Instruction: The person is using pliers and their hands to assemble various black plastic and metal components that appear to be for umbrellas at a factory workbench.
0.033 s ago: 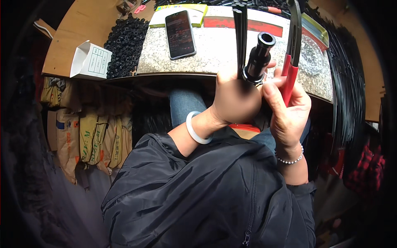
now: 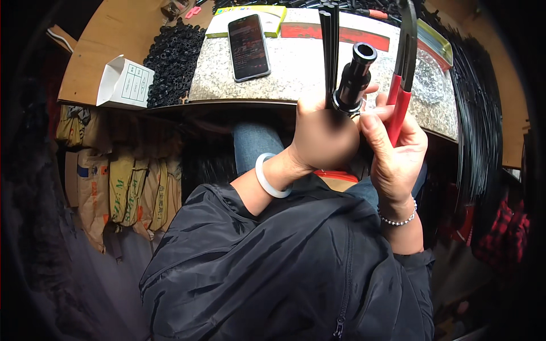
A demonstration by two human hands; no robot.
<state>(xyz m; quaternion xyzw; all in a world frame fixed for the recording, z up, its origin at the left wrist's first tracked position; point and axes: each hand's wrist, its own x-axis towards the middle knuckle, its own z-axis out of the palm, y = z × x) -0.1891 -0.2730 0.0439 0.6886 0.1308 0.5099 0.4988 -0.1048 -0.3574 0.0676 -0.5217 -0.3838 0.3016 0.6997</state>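
My left hand [image 2: 321, 139], partly blurred, is closed around a bundle of thin black rods [image 2: 329, 51] that stick up from it. A glossy black stepped tube [image 2: 354, 82] with an open round end stands beside the rods, its lower flange at the same hand. Pliers [image 2: 402, 108] with red handles and dark jaws point upward in my right hand [image 2: 401, 159]. The thumb and fingers of that hand also reach to the base of the tube, where a small shiny bit of wire seems to show. Just what they pinch there is hidden.
Behind my hands lies a speckled work board [image 2: 213, 85] with a phone [image 2: 248, 48] and a red strip [image 2: 335, 37]. A heap of small black parts [image 2: 170, 62] and a white box [image 2: 126, 82] sit left. Long black rods [image 2: 478, 131] hang over the right edge.
The rods and the tube have tilted very slightly, their upper ends moving a little to the left. The pliers' jaws have shifted slightly right. Both grips look the same.
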